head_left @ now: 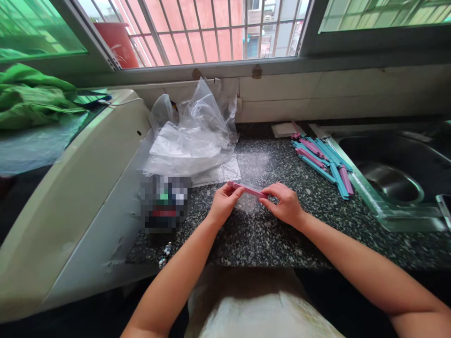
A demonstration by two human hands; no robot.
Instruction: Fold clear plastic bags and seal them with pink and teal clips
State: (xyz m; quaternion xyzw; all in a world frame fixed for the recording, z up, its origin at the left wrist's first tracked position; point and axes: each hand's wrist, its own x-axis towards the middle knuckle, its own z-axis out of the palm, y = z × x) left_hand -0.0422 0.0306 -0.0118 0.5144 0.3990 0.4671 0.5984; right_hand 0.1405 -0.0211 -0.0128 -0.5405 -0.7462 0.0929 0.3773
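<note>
Forearms (186, 263) lead to fingers (238, 192) pinching a pink strip (251, 190) at each end.

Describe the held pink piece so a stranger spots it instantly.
Find the speckled counter below the barred window. Left of the sink, follow the left hand and right hand to the pink piece: unlike the pink-and-blue pile, it's held.

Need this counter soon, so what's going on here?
A person's left hand and right hand hold a long, slim, pink plastic-looking strip near its ends, above a dark, speckled stone-look counter. Similar pink and light-blue strips lie loosely piled toward the right, beside a metal sink. Crumpled translucent plastic bags sit at the back left.
</note>
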